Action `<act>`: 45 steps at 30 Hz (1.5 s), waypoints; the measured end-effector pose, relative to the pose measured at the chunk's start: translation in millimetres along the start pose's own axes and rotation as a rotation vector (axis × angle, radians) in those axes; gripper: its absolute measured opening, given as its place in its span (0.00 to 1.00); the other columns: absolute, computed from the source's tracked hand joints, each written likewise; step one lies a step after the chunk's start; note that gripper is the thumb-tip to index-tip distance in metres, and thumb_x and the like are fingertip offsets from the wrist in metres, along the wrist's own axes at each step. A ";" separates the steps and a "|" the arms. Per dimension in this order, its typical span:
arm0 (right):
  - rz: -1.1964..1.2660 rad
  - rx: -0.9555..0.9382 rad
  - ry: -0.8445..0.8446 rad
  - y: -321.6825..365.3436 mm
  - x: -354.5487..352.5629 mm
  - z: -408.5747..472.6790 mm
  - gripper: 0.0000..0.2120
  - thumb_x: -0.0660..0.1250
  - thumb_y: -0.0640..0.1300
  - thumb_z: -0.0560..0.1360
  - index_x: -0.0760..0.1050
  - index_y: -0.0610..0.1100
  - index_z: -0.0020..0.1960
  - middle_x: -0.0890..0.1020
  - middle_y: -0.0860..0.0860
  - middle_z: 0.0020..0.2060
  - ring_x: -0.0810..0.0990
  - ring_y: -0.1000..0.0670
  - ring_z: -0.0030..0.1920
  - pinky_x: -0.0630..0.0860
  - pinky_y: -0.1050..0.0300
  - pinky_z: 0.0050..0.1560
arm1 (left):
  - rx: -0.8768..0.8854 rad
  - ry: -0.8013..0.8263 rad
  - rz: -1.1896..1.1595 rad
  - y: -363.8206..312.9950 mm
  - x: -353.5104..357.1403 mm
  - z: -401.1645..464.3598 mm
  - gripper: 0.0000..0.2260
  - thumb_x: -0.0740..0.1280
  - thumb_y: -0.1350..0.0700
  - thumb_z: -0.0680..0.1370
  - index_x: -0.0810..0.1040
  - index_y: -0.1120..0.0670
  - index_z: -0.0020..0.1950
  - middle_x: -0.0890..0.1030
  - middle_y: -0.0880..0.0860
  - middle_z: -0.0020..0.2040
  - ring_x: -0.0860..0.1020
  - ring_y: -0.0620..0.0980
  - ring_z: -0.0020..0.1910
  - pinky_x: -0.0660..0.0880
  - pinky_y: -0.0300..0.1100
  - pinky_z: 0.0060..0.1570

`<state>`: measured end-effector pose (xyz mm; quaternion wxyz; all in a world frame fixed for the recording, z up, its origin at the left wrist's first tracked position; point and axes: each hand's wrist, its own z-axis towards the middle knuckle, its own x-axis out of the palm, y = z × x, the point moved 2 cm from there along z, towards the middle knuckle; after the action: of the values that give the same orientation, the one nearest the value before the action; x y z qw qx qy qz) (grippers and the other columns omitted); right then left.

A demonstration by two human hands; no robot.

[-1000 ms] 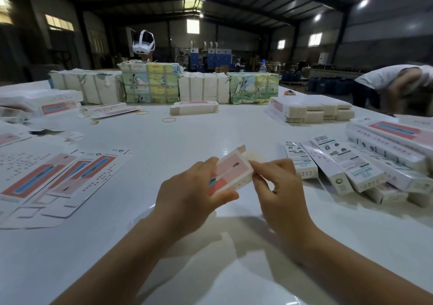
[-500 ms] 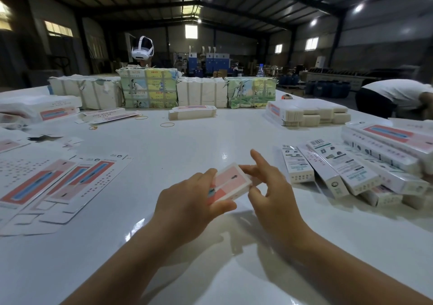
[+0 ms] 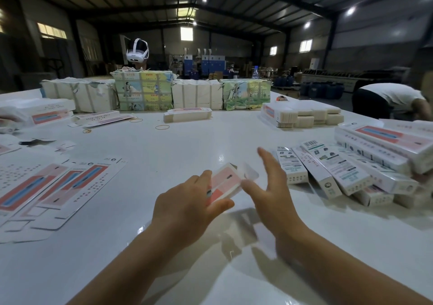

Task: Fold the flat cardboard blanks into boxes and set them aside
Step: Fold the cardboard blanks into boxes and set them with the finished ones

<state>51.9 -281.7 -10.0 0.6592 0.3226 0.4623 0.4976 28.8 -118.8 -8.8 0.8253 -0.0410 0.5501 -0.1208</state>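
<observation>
Since the earlier frame the right hand (image 3: 271,187) has let go of the end flap it was pinching and has drawn back a little, its fingers now straight and spread, with only the thumb close to the box's side; whether it touches is hard to tell. The left hand (image 3: 189,204) has kept its grip, thumb below and fingers over the top, holding the half-made box (image 3: 228,182) just above the table (image 3: 187,145) in front of the person. The flap at the box's far end looks loose and untucked, though it is blurred.

The step in hand seems to be closing that end. The next move probably calls for the right hand to come back, push the flap into the slot and press it flush, then lay the box with the finished boxes (image 3: 339,168) piled to the right.

Flat blanks (image 3: 58,187) lie fanned out on the left of the white, glossy table. Further off are wrapped bundles (image 3: 145,91), a short stack of blanks (image 3: 187,114), rubber bands (image 3: 162,127) and another pile of folded stock (image 3: 304,114). The room is a dim warehouse with a steel roof; a person wearing a headset (image 3: 137,50) sits behind the bundles, and another person in a white shirt (image 3: 389,96) bends over at the right.
</observation>
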 end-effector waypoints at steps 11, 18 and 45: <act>0.140 -0.005 0.169 -8.2 6.3 1.8 0.05 0.64 0.35 0.75 0.78 0.37 0.47 0.83 0.41 0.41 0.82 0.42 0.44 0.80 0.50 0.47 | 0.053 -0.048 0.123 -6.8 4.9 -2.8 0.32 0.48 0.27 0.71 0.59 0.45 0.68 0.75 0.44 0.53 0.71 0.46 0.42 0.64 0.40 0.34; 0.014 -0.079 0.195 -8.5 11.8 -1.6 0.17 0.58 0.49 0.81 0.81 0.43 0.43 0.84 0.51 0.36 0.82 0.50 0.39 0.78 0.57 0.46 | 0.079 -0.094 0.200 0.8 2.6 -5.6 0.33 0.51 0.29 0.73 0.56 0.46 0.72 0.74 0.45 0.57 0.75 0.48 0.51 0.65 0.41 0.37; -0.112 -0.021 0.105 5.0 -5.4 4.6 0.18 0.63 0.34 0.72 0.78 0.50 0.28 0.74 0.49 0.35 0.73 0.57 0.34 0.67 0.70 0.36 | 0.270 -0.341 0.397 -9.3 -6.0 -10.4 0.36 0.76 0.36 0.59 0.81 0.59 0.57 0.81 0.52 0.36 0.77 0.52 0.28 0.70 0.38 0.23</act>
<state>54.0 -285.2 -2.3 0.6642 0.2627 0.5085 0.4808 15.7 -125.7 -5.6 0.9114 0.1581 0.3794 -0.0204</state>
